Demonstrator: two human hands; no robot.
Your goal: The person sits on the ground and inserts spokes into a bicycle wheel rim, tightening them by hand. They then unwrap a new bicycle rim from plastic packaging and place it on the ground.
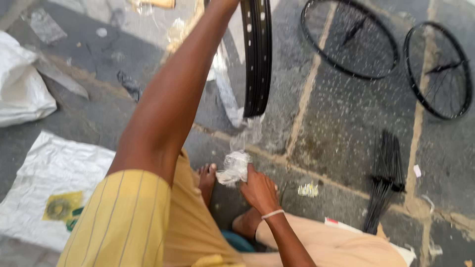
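Observation:
My left arm reaches up and forward to the top edge of the view, where my left hand (226,4) is mostly cut off beside the upright black wheel rims (257,54); its grip cannot be seen. The rims stand on edge, lower end near the paving. My right hand (257,190) is low in the middle, fingers closed on a crumpled clear plastic wrap (235,168) that trails up to the bottom of the rims. My bare feet (207,180) show under it.
Two black spoked wheels (349,37) (436,69) lie on the stone paving at the upper right. A bundle of black spokes (386,180) lies at the right. A white woven sack (47,183) is spread at the left, another white bag (22,84) above it.

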